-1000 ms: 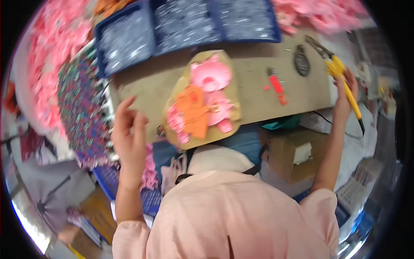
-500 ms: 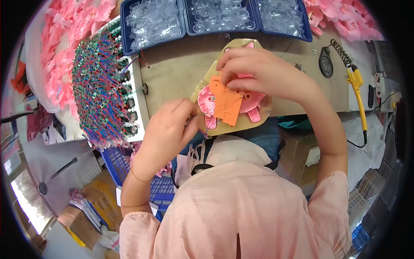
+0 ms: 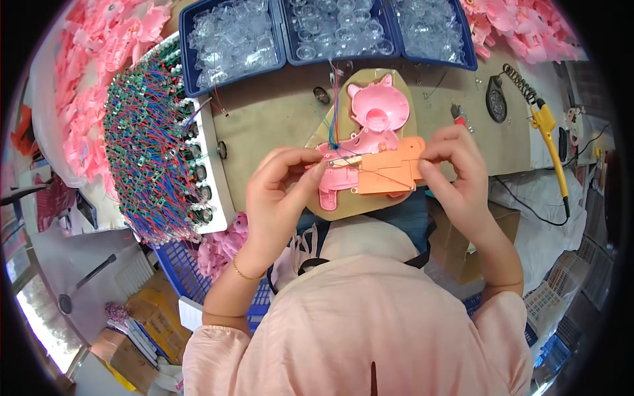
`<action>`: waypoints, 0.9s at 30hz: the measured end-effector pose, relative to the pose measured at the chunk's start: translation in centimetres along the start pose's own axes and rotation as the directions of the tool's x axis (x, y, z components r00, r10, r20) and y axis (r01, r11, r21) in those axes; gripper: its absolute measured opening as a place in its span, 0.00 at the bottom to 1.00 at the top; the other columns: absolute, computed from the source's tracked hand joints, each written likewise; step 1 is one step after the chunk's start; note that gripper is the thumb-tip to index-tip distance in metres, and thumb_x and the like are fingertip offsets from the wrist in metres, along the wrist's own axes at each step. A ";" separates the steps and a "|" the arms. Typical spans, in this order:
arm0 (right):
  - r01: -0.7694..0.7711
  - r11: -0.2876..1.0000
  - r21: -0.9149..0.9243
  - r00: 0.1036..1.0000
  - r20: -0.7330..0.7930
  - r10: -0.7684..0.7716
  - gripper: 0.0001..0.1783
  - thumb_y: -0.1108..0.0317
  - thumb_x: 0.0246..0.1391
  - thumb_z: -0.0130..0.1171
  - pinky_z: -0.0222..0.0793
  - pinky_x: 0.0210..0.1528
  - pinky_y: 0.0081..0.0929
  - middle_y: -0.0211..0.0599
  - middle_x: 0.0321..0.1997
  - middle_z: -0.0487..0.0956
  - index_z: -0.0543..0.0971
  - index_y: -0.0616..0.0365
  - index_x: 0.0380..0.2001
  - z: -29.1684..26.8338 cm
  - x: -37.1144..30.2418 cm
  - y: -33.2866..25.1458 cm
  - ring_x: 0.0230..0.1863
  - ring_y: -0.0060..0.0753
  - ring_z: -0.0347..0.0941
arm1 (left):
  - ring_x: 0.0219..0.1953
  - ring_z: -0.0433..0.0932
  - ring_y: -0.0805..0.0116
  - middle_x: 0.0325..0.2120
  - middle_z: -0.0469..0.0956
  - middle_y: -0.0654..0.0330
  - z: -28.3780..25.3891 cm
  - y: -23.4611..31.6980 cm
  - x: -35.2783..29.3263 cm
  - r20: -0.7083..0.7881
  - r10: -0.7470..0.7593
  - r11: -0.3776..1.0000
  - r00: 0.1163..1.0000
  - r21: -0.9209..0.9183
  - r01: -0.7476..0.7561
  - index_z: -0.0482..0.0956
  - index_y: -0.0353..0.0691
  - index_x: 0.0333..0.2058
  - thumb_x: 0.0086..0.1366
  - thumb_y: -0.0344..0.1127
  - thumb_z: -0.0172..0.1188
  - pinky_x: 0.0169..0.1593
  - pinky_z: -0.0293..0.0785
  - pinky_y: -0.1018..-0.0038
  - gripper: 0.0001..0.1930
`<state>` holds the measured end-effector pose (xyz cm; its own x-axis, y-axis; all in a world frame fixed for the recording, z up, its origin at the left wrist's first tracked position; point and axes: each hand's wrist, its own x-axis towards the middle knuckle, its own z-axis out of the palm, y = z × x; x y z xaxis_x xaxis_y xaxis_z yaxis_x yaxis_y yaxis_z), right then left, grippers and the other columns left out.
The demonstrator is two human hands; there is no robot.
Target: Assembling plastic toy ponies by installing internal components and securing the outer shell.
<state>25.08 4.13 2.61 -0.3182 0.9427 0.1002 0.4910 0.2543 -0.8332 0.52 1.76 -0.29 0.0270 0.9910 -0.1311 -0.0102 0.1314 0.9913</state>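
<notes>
Bringing L hand (image 3: 284, 185) thumb & fingertips nearly tog. by thin wires (image 3: 336, 122); not telling for sure if gripping any; clamping R hand (image 3: 460, 171) thumb & fingers on R end of orange plastic part (image 3: 389, 175). Holding said part over lower body of pink pig-shaped shell (image 3: 396, 105), on tan board (image 3: 356, 207); having yellow soldering iron (image 3: 552, 144) standing apart, far R; facing blue bins (image 3: 285, 33) w/ clear pcs.

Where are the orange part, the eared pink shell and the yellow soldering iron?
Orange part (image 3: 388, 165), head view: middle of its face.
Eared pink shell (image 3: 374, 140), head view: upper body.
Yellow soldering iron (image 3: 556, 154), head view: handle.
</notes>
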 end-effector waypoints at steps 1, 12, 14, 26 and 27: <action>-0.024 0.998 -0.052 0.997 0.067 0.028 0.08 0.77 0.45 0.56 0.63 0.42 0.25 0.40 0.38 0.69 0.73 0.62 0.31 0.0 0.1 -0.2 0.38 0.32 0.67 | 0.36 0.74 0.76 0.36 0.73 0.60 -0.2 -0.3 -0.2 0.015 0.005 0.999 1.000 -0.049 -0.004 0.76 0.30 0.35 0.58 0.23 0.58 0.41 0.72 0.81 0.06; 0.261 0.960 -0.103 0.785 0.602 -0.149 0.18 0.72 0.43 0.60 0.69 0.34 0.31 0.38 0.34 0.76 0.75 0.59 0.42 5.1 7.2 -3.4 0.33 0.40 0.73 | 0.44 0.73 0.73 0.41 0.72 0.57 0.2 -0.9 -2.1 -0.060 -0.070 0.971 0.996 -0.232 0.054 0.65 0.32 0.49 0.56 0.19 0.57 0.48 0.71 0.78 0.21; 0.368 0.915 -0.163 0.806 0.547 -0.227 0.18 0.72 0.43 0.60 0.69 0.31 0.31 0.37 0.31 0.76 0.76 0.59 0.41 4.8 6.6 -2.5 0.30 0.40 0.74 | 0.43 0.74 0.73 0.41 0.72 0.57 0.0 -0.9 -1.5 -0.037 -0.143 0.924 0.989 -0.364 0.120 0.66 0.31 0.48 0.57 0.20 0.58 0.48 0.71 0.78 0.19; 0.486 0.838 -0.250 0.785 0.545 -0.293 0.13 0.70 0.34 0.63 0.65 0.30 0.32 0.35 0.28 0.72 0.74 0.60 0.27 5.4 5.9 -3.4 0.30 0.39 0.70 | 0.27 0.76 0.71 0.33 0.75 0.57 -0.9 -1.1 -1.9 -0.021 0.184 0.910 0.983 0.382 -0.162 0.77 0.35 0.33 0.55 0.28 0.61 0.30 0.73 0.77 0.06; 0.511 0.817 -0.267 0.795 0.508 -0.331 0.12 0.71 0.33 0.62 0.64 0.32 0.33 0.36 0.28 0.70 0.73 0.60 0.26 5.7 5.8 -3.6 0.31 0.40 0.69 | 0.27 0.75 0.69 0.31 0.75 0.57 -0.8 -0.8 -2.0 -0.048 0.059 0.923 0.997 0.384 -0.036 0.77 0.36 0.33 0.55 0.29 0.62 0.30 0.71 0.76 0.07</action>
<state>16.82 7.48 3.04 -0.8278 0.5555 0.0789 0.4552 0.7471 -0.4844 -0.32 -0.30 -0.84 -0.0222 0.9971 -0.0730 0.3731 0.0760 0.9247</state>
